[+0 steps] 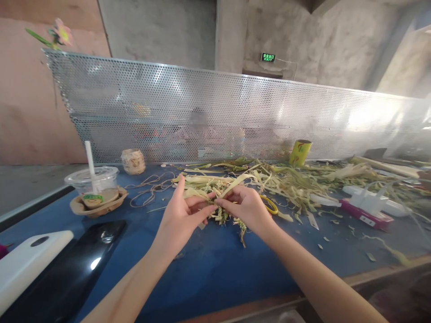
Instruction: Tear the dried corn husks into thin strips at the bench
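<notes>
Braidwork of dry, pale green-yellow leaf, knobbly and frayed at its dangling ends, sits over the middle of the blue table, partly hidden by the fingers. The left hand and right hand pinch it between thumbs and fingertips, close together; a flat, ribbon-like strip slants up from the right hand's grip. Behind and to the right spreads a tangled heap of papery leaves, with a smooth yellow ring at its near edge and a yellow cylinder upright behind. Further right, a magenta-and-white power strip with plugged-in adapters crowds the scraps. Leftward lie loose thin twine, a clear plastic cup in a molded tray, and a glossy black slab. A perforated metal panel closes off the back.
</notes>
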`<action>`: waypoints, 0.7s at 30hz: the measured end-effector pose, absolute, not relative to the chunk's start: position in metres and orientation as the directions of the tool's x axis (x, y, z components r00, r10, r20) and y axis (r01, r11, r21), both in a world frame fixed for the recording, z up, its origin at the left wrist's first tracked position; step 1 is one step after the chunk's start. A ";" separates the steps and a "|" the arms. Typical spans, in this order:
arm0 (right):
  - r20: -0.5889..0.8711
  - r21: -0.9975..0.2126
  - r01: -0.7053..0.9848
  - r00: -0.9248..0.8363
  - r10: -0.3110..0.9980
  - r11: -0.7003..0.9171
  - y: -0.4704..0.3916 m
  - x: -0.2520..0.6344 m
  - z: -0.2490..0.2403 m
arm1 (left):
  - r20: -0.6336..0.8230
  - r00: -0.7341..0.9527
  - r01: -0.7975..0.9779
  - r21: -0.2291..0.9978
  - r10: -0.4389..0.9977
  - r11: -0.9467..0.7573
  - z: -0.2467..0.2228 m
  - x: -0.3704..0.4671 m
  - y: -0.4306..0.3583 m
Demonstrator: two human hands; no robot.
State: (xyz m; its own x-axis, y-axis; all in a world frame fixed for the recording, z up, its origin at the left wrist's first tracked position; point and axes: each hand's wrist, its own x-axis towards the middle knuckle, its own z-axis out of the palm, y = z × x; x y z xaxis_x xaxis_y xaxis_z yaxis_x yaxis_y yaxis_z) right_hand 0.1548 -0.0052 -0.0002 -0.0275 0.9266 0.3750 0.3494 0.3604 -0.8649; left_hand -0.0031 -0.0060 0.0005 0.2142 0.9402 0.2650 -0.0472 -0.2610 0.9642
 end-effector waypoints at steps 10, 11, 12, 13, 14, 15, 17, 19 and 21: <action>0.291 -0.936 0.107 -0.301 0.908 0.336 -0.026 0.170 0.001 | 0.227 0.083 -0.176 0.962 0.970 -0.210 0.003 -0.005 0.002; 0.321 -0.933 0.038 -0.360 0.876 0.358 -0.027 0.172 0.000 | 0.222 0.089 -0.188 0.961 0.971 -0.203 0.003 -0.005 0.002; 0.354 -0.923 -0.011 -0.410 0.840 0.384 -0.027 0.174 -0.002 | 0.213 0.091 -0.203 0.960 0.973 -0.191 0.004 -0.004 0.001; 0.387 -0.906 -0.024 -0.451 0.804 0.423 -0.026 0.176 -0.002 | 0.202 0.089 -0.222 0.958 0.975 -0.179 0.006 -0.004 0.001; 0.422 -0.878 -0.002 -0.474 0.773 0.479 -0.025 0.178 -0.002 | 0.188 0.082 -0.243 0.956 0.979 -0.163 0.007 -0.004 0.000; 0.462 -0.837 0.038 -0.483 0.744 0.545 -0.025 0.179 -0.002 | 0.168 0.078 -0.262 0.954 0.983 -0.143 0.008 -0.004 -0.001; 0.531 -0.736 0.133 -0.495 0.688 0.664 -0.025 0.181 0.000 | 0.127 0.078 -0.287 0.953 0.989 -0.100 0.009 -0.004 -0.001; 0.572 -0.648 0.204 -0.506 0.646 0.734 -0.027 0.181 0.002 | 0.102 0.092 -0.280 0.957 0.990 -0.073 0.008 -0.004 -0.001; 0.593 -0.568 0.263 -0.527 0.609 0.780 -0.030 0.179 0.003 | 0.112 0.105 -0.252 0.964 0.988 -0.082 0.006 -0.004 0.001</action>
State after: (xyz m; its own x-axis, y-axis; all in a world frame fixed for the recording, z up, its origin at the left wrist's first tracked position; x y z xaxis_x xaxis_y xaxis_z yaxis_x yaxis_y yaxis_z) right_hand 0.1789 -0.0300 0.0034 -0.5267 0.6091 0.5930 0.2627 0.7801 -0.5679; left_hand -0.0041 0.0008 0.0057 0.1045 0.9882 0.1118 -0.2521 -0.0824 0.9642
